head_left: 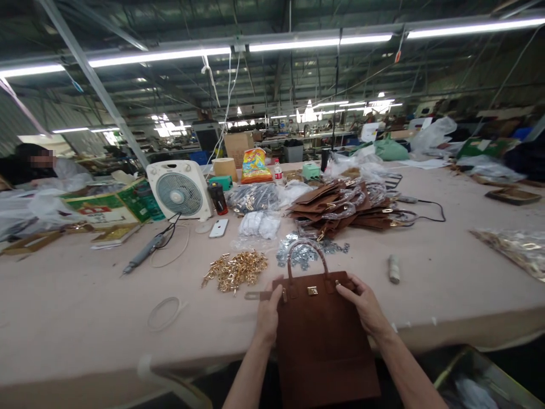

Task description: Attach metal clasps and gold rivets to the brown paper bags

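Observation:
A brown handbag (326, 341) hangs over the table's front edge, its single visible looped handle pointing away from me. My left hand (269, 309) grips its upper left corner, thumb on the front near a small gold fitting. At the upper right corner, my right hand (365, 301) holds the bag the same way, thumb beside another small fitting. A gold lock plate (313, 291) sits at the top middle of the bag. From under my left hand a brown strap end (253, 295) sticks out. Just beyond lie a heap of gold hardware (236, 270) and flat silver metal plates (298, 253).
Stacked brown bag pieces (340, 207) with wrapped handles lie behind the plates. A white fan (179, 190), an electric screwdriver (145, 254), a phone (218, 228) and a coiled cord (164, 313) are to the left. On the right stands a small grey cylinder (394, 268). A person (32, 165) is at far left.

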A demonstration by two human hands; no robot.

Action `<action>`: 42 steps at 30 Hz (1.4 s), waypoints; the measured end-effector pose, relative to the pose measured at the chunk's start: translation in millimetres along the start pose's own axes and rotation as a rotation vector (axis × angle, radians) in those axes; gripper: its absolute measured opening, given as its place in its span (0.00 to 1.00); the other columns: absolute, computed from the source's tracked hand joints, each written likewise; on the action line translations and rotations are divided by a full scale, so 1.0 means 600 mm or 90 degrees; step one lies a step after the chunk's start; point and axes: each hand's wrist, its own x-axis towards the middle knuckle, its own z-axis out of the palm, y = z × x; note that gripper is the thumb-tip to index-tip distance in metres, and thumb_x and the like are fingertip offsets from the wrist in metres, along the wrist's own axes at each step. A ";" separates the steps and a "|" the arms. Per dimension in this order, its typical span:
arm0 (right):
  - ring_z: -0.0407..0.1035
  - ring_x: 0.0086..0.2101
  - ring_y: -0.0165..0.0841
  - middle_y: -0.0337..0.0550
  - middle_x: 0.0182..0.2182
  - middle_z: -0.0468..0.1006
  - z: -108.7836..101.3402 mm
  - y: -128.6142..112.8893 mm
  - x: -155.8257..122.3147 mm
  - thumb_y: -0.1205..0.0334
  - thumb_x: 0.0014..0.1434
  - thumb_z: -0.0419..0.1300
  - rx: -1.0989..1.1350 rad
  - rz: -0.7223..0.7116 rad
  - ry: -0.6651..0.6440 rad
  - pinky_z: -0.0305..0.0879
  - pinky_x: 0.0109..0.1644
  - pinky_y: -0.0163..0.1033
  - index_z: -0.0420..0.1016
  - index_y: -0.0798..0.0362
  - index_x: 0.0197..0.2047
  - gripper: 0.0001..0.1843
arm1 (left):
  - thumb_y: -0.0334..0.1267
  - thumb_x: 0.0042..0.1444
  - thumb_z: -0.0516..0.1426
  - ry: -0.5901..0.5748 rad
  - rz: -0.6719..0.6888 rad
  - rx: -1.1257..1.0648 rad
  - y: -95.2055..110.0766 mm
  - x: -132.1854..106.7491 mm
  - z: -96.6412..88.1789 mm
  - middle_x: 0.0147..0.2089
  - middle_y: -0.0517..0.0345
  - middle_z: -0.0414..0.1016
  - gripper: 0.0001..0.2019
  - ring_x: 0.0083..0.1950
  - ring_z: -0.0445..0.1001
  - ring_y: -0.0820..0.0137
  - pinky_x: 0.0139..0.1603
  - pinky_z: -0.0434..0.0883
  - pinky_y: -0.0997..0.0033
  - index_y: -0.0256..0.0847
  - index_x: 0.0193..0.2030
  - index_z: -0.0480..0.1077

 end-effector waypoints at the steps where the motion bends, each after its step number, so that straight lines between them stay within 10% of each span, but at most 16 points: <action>1: 0.78 0.45 0.48 0.46 0.43 0.84 0.000 -0.001 -0.001 0.41 0.50 0.76 -0.013 -0.004 0.001 0.75 0.52 0.50 0.81 0.47 0.51 0.30 | 0.54 0.64 0.61 -0.021 0.005 0.010 0.002 -0.001 0.003 0.57 0.47 0.81 0.25 0.59 0.78 0.53 0.61 0.74 0.53 0.41 0.61 0.74; 18: 0.76 0.44 0.48 0.47 0.42 0.83 0.010 -0.011 -0.017 0.40 0.56 0.72 -0.156 -0.095 0.046 0.73 0.50 0.47 0.80 0.51 0.51 0.28 | 0.51 0.56 0.70 -0.075 0.024 0.078 0.007 -0.002 -0.007 0.48 0.48 0.82 0.25 0.49 0.80 0.57 0.50 0.77 0.61 0.38 0.53 0.75; 26: 0.68 0.61 0.51 0.48 0.63 0.72 0.048 -0.014 -0.016 0.42 0.47 0.76 -0.377 -0.133 0.131 0.63 0.67 0.53 0.65 0.45 0.69 0.51 | 0.49 0.57 0.69 -0.075 0.059 0.098 0.013 0.001 -0.005 0.44 0.52 0.81 0.21 0.45 0.79 0.62 0.46 0.75 0.66 0.38 0.51 0.75; 42: 0.75 0.52 0.50 0.49 0.55 0.77 0.071 -0.002 -0.027 0.43 0.42 0.78 -0.365 -0.043 0.173 0.70 0.59 0.52 0.61 0.45 0.71 0.57 | 0.48 0.55 0.69 -0.116 0.027 0.099 0.031 -0.004 -0.006 0.38 0.58 0.77 0.19 0.39 0.75 0.66 0.40 0.71 0.70 0.40 0.45 0.72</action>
